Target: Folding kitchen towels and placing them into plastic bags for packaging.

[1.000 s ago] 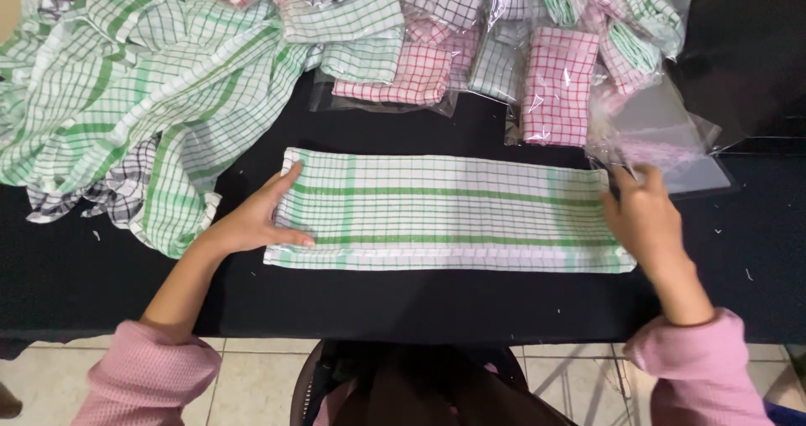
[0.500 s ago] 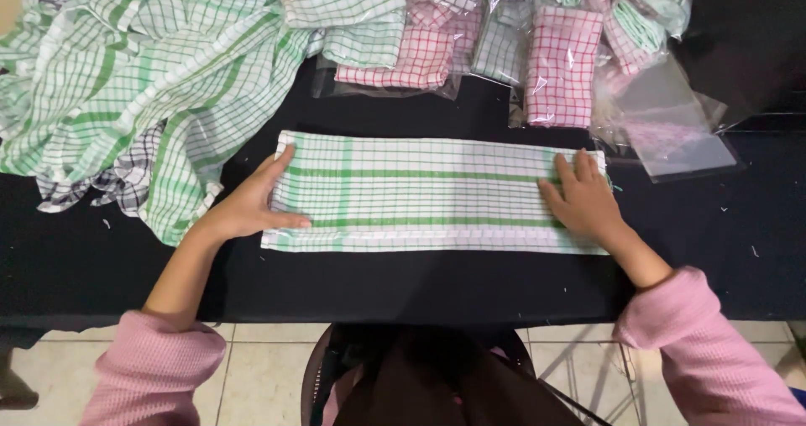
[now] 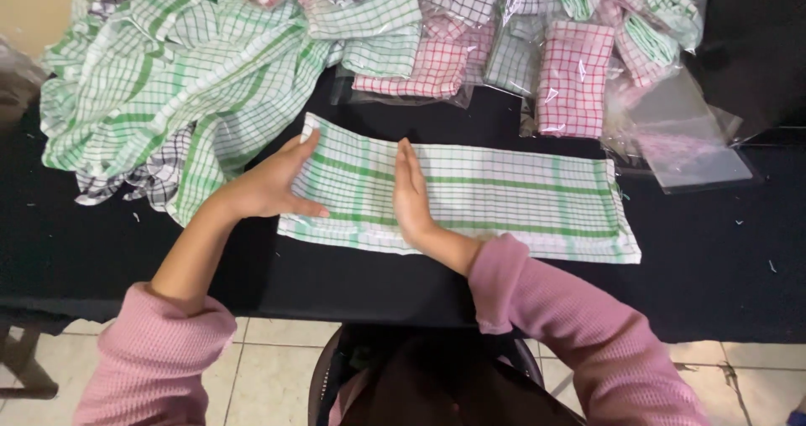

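Note:
A long folded white cloth with green checks (image 3: pixel 504 195) lies flat on the black table (image 3: pixel 722 266). My left hand (image 3: pixel 273 182) presses on its left end, fingers spread, thumb under the near edge. My right hand (image 3: pixel 411 195) stands on edge across the cloth a little left of its middle, fingers straight and together. Neither hand grips anything.
A heap of loose green-checked cloths (image 3: pixel 168 82) fills the table's far left. Packed pink, green and grey checked cloths in clear bags (image 3: pixel 575 78) line the back. An empty clear plastic bag (image 3: pixel 688 141) lies at the right. Tiled floor (image 3: pixel 277 342) shows below the table's near edge.
My right hand slid left along the cloth from its right end to near the middle and turned onto its edge. My left hand stayed at the left end.

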